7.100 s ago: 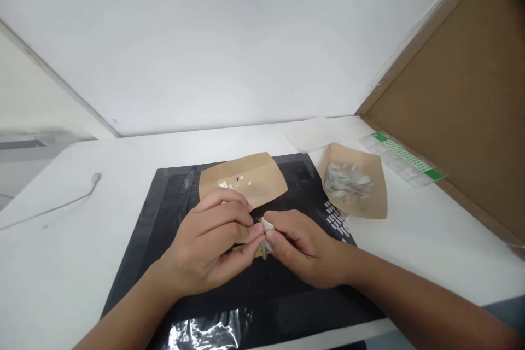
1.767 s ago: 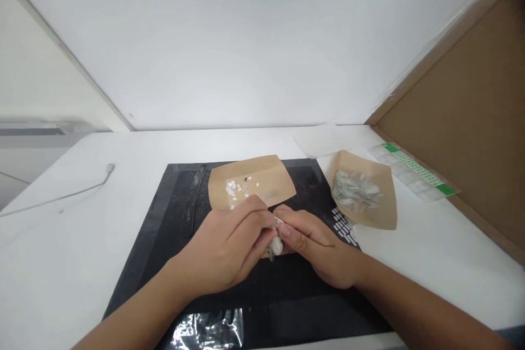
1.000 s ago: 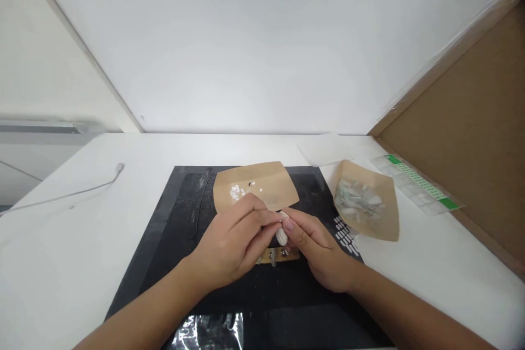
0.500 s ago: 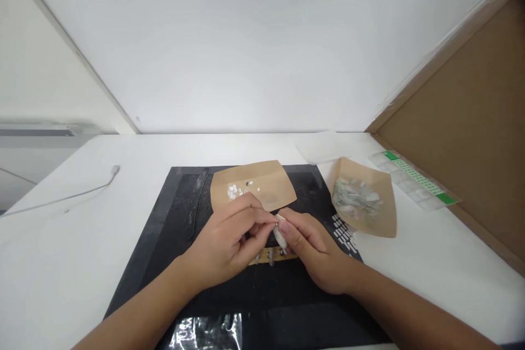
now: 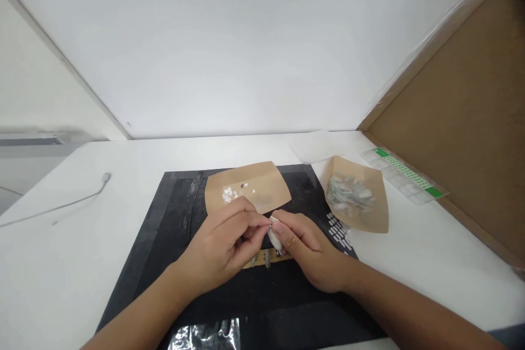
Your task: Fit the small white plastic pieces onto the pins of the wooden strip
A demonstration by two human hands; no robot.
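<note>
My right hand (image 5: pixel 307 251) is closed round a small off-white, ridged oval piece (image 5: pixel 274 238), its thumb pressed on the upper side. The thumb and forefinger of my left hand (image 5: pixel 225 246) pinch together at the top end of that piece; anything between the fingertips is too small to make out. Just below both hands lies a yellowish strip (image 5: pixel 258 259) with small clear and metallic pieces on it, partly hidden by the fingers. All of this is over a black mat (image 5: pixel 262 295).
Brown paper (image 5: pixel 262 180) with white flakes (image 5: pixel 229 193) lies behind my hands. At right, another brown paper (image 5: pixel 379 213) holds translucent pieces (image 5: pixel 348 194), near rows of small white labels (image 5: pixel 339 232). Beyond are a clear compartment case (image 5: pixel 404 175) and a cardboard wall (image 5: pixel 459 120). A cable (image 5: pixel 77 197) lies left.
The whole view has shifted slightly, so the mat and papers sit a little further left. Both hands keep the same hold on the oval piece.
</note>
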